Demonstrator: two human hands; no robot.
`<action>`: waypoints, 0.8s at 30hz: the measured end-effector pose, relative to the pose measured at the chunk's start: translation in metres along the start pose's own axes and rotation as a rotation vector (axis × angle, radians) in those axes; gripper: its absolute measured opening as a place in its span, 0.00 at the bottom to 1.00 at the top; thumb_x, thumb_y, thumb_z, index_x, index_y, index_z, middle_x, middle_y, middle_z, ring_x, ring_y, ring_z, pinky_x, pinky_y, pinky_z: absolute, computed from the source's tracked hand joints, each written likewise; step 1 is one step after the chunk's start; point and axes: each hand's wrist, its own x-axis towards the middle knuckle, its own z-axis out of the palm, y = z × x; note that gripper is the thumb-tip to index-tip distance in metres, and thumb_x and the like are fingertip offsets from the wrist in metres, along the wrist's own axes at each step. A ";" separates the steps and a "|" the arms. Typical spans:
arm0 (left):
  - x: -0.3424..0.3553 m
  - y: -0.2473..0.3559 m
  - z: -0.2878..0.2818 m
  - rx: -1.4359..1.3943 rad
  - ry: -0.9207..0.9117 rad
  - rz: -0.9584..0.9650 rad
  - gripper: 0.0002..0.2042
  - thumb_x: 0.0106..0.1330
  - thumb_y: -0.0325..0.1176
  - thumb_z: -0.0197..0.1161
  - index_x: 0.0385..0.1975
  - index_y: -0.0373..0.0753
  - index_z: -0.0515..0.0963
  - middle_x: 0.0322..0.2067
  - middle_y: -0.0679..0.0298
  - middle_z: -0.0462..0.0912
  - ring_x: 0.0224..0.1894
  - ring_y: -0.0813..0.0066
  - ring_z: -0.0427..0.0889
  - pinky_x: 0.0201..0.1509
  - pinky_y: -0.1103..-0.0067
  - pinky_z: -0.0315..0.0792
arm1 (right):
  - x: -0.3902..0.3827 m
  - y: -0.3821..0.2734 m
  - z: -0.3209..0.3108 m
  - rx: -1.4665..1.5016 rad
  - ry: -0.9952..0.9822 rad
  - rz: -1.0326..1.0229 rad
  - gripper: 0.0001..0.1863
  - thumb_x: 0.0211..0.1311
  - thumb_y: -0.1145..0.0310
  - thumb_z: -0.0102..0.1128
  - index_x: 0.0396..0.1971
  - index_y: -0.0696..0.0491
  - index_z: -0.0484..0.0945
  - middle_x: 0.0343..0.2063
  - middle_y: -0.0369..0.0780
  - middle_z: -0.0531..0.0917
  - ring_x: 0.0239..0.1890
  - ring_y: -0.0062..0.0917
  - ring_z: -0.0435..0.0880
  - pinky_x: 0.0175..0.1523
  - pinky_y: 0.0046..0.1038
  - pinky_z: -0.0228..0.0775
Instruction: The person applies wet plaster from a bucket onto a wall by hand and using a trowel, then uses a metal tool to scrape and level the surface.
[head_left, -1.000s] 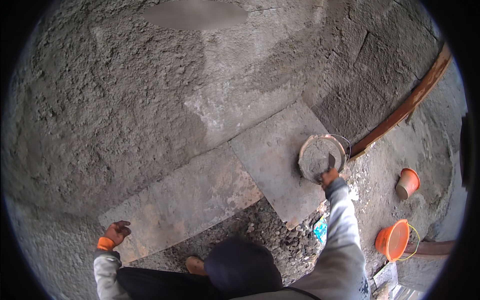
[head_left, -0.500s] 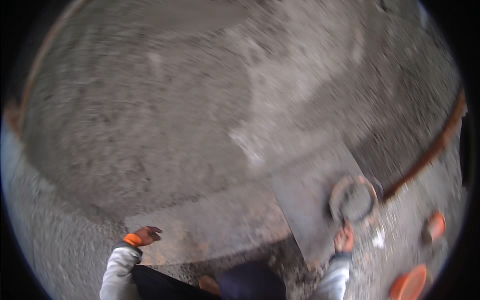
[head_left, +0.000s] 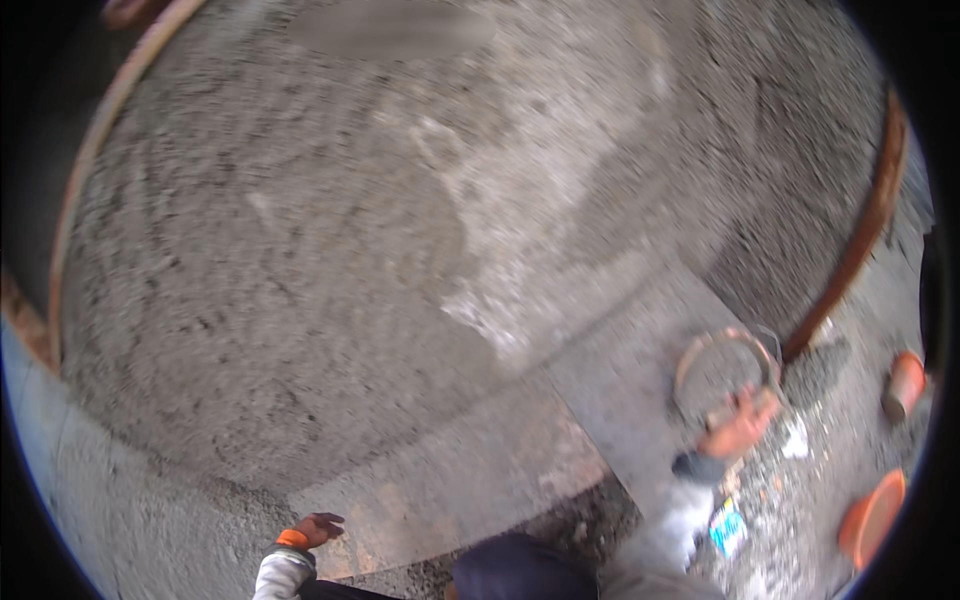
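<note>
While my left grip (head_left: 318, 529) hangs loosely spread, I cannot tell whether my blurred right grip (head_left: 738, 428) pinches anything at the round, pink-rimmed mortar bucket (head_left: 684, 374) on the flat grey board (head_left: 620, 392), so I'd keep it level.

2 hands (head_left: 320, 529) (head_left: 742, 424), 3 bkts (head_left: 682, 376) (head_left: 905, 384) (head_left: 873, 520) – 2 flat panels (head_left: 470, 475) (head_left: 640, 345) – 1 blue pkt (head_left: 728, 529).

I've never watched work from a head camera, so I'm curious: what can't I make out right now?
All in the head view:
Right hand: motion blur hides whether it grips anything.
Bucket: the right hand covers part of its near rim.
Packet: blurred and too small to tell its contents.
Left sleeve: cut off by the lower edge.
Grey surface: a blurred oval masks a patch at the top.
</note>
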 end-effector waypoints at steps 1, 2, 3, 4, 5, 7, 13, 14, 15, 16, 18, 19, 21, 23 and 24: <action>-0.001 0.011 0.004 0.031 0.019 0.011 0.15 0.58 0.23 0.58 0.46 0.38 0.75 0.34 0.58 0.83 0.38 0.71 0.81 0.44 0.79 0.74 | 0.010 0.027 0.006 -0.154 0.038 -0.141 0.25 0.56 0.69 0.54 0.55 0.59 0.65 0.42 0.46 0.76 0.36 0.25 0.75 0.34 0.24 0.69; 0.006 0.025 0.006 0.062 0.043 0.035 0.15 0.59 0.21 0.54 0.46 0.36 0.75 0.34 0.56 0.82 0.37 0.69 0.82 0.43 0.78 0.75 | 0.034 0.067 0.016 -0.287 0.205 -0.380 0.24 0.58 0.68 0.52 0.55 0.61 0.64 0.42 0.47 0.76 0.39 0.31 0.77 0.40 0.30 0.71; 0.005 0.030 0.005 0.023 0.040 0.064 0.15 0.58 0.20 0.54 0.46 0.36 0.75 0.33 0.56 0.82 0.37 0.69 0.82 0.43 0.78 0.75 | 0.029 0.070 0.035 -0.642 0.289 -0.532 0.26 0.58 0.66 0.51 0.56 0.62 0.62 0.47 0.49 0.73 0.45 0.39 0.76 0.49 0.36 0.69; 0.006 0.029 0.006 -0.025 0.038 0.099 0.15 0.58 0.20 0.55 0.46 0.36 0.75 0.33 0.56 0.83 0.37 0.69 0.82 0.43 0.78 0.75 | 0.029 0.082 0.064 -0.478 0.361 -0.526 0.28 0.56 0.65 0.53 0.55 0.63 0.62 0.52 0.51 0.70 0.51 0.44 0.73 0.55 0.37 0.65; 0.012 0.029 0.010 -0.081 0.038 0.137 0.15 0.58 0.20 0.55 0.46 0.36 0.75 0.33 0.56 0.83 0.38 0.69 0.82 0.43 0.78 0.75 | 0.033 0.087 0.091 -0.208 0.317 -0.692 0.26 0.55 0.67 0.54 0.53 0.62 0.64 0.52 0.54 0.70 0.51 0.45 0.73 0.54 0.37 0.65; 0.018 0.017 0.008 -0.019 0.023 0.200 0.15 0.57 0.19 0.53 0.45 0.35 0.75 0.33 0.56 0.83 0.37 0.69 0.82 0.43 0.77 0.75 | 0.044 0.133 0.069 -0.895 -0.620 0.073 0.23 0.57 0.68 0.52 0.52 0.62 0.65 0.53 0.53 0.69 0.57 0.42 0.67 0.54 0.37 0.65; 0.000 -0.011 0.011 0.129 0.072 0.186 0.17 0.54 0.18 0.53 0.44 0.37 0.75 0.31 0.58 0.83 0.34 0.71 0.82 0.40 0.78 0.75 | -0.102 0.013 -0.055 -0.191 -1.580 0.187 0.33 0.50 0.72 0.58 0.60 0.57 0.61 0.53 0.48 0.72 0.58 0.30 0.67 0.61 0.30 0.56; 0.003 0.007 0.017 0.087 0.025 0.177 0.18 0.54 0.16 0.52 0.44 0.36 0.75 0.30 0.58 0.83 0.34 0.71 0.82 0.40 0.78 0.75 | -0.088 0.015 -0.071 -0.342 -1.513 0.064 0.32 0.51 0.72 0.56 0.59 0.59 0.62 0.48 0.48 0.75 0.52 0.31 0.72 0.56 0.31 0.62; 0.004 0.016 0.021 0.044 -0.008 0.174 0.18 0.53 0.15 0.51 0.44 0.36 0.75 0.30 0.58 0.83 0.34 0.71 0.82 0.41 0.78 0.76 | -0.062 0.029 -0.081 -0.470 -1.375 -0.045 0.30 0.51 0.72 0.55 0.57 0.60 0.63 0.43 0.48 0.77 0.45 0.32 0.76 0.50 0.31 0.66; 0.004 0.004 0.017 -0.108 -0.028 0.141 0.18 0.53 0.15 0.51 0.44 0.36 0.75 0.30 0.59 0.82 0.35 0.71 0.81 0.41 0.78 0.76 | -0.039 0.047 -0.089 -0.590 -1.238 -0.126 0.29 0.51 0.71 0.54 0.56 0.62 0.64 0.38 0.48 0.79 0.38 0.33 0.80 0.43 0.31 0.70; 0.007 -0.025 0.007 -0.433 -0.037 0.082 0.19 0.53 0.13 0.49 0.44 0.35 0.75 0.29 0.60 0.81 0.35 0.71 0.81 0.41 0.79 0.76 | -0.012 0.042 -0.072 -0.640 -0.836 0.143 0.14 0.54 0.70 0.50 0.39 0.62 0.70 0.17 0.40 0.76 0.12 0.24 0.74 0.16 0.28 0.67; 0.009 -0.006 0.014 -0.358 -0.016 0.180 0.18 0.52 0.14 0.49 0.43 0.34 0.74 0.29 0.61 0.80 0.34 0.72 0.80 0.40 0.79 0.75 | 0.040 0.072 -0.093 -0.788 -0.743 0.180 0.12 0.53 0.71 0.49 0.37 0.61 0.71 0.17 0.41 0.76 0.11 0.25 0.74 0.15 0.29 0.66; 0.010 0.003 0.012 -0.174 0.017 0.223 0.18 0.52 0.14 0.49 0.43 0.34 0.74 0.29 0.61 0.80 0.34 0.73 0.79 0.39 0.79 0.75 | 0.086 0.101 -0.100 -0.853 -0.647 0.407 0.08 0.52 0.73 0.48 0.32 0.58 0.72 0.18 0.41 0.76 0.11 0.25 0.73 0.14 0.30 0.65; 0.006 0.008 0.013 -0.104 0.059 0.202 0.17 0.53 0.15 0.51 0.42 0.34 0.75 0.29 0.61 0.80 0.32 0.75 0.79 0.39 0.80 0.74 | 0.075 0.083 -0.071 -0.690 -0.620 0.747 0.05 0.51 0.72 0.49 0.28 0.56 0.71 0.18 0.39 0.76 0.12 0.25 0.73 0.15 0.28 0.65; 0.006 0.013 0.013 -0.096 0.052 0.182 0.16 0.53 0.16 0.51 0.42 0.34 0.75 0.29 0.61 0.80 0.32 0.74 0.79 0.39 0.79 0.74 | 0.078 0.089 -0.076 -0.577 -0.634 0.794 0.06 0.51 0.71 0.49 0.28 0.56 0.72 0.18 0.39 0.75 0.13 0.24 0.73 0.16 0.28 0.66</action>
